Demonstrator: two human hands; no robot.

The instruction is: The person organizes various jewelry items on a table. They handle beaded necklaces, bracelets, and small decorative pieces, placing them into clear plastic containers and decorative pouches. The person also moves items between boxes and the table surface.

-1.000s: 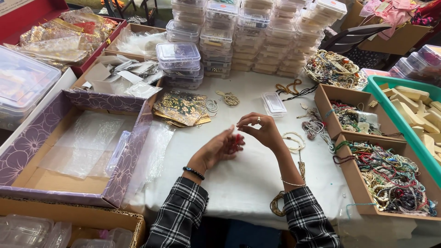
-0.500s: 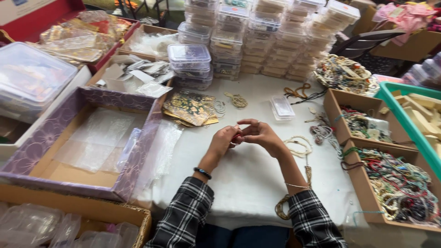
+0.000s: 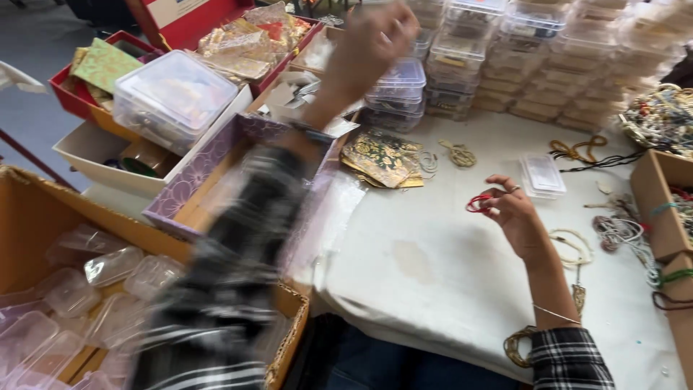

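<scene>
My right hand (image 3: pixel 514 211) hovers over the white tablecloth (image 3: pixel 433 274), fingertips pinching a small red ring-shaped bangle (image 3: pixel 476 203). My left hand (image 3: pixel 375 40) is stretched far forward and blurred by motion, reaching over the stack of small clear plastic boxes (image 3: pixel 395 90); whether it holds anything is not visible. Its plaid sleeve (image 3: pixel 238 238) crosses the purple patterned cardboard box (image 3: pixel 191 191). Gold-and-green decorated pouches (image 3: pixel 381 159) lie on the cloth between the two hands.
Rows of stacked clear boxes (image 3: pixel 548 50) line the far edge. Brown boxes of beaded jewellery (image 3: pixel 660 195) stand at the right. A carton of clear plastic lids (image 3: pixel 79 289) sits at the near left, a red tray with wrapped items (image 3: pixel 238 36) behind. Loose bangles and cords (image 3: pixel 577 245) lie beside my right wrist.
My left hand left the right hand and swung forward-left towards the stacked clear boxes. The right hand stayed, still pinching the red bangle. The view turned left.
</scene>
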